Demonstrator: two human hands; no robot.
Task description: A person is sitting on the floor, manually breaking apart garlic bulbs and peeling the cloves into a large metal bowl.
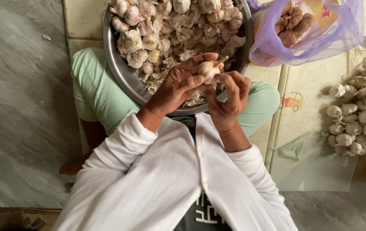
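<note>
item: one white garlic bulb with a short dry stem, held above the near rim of the round steel bowl that is heaped with garlic and papery skins.
left hand: fingers curled around the bulb, gripping it.
right hand: fingers pinched narrow against the bulb's near side.
nearby: pile of white garlic bulbs on the patterned floor mat, right; purple mesh bag of brownish bulbs, far right.
risks: bulb could slip from the pinch and drop into the bowl; loose skins could spill onto the lap; the bowl, resting across the knees, could tip.
</note>
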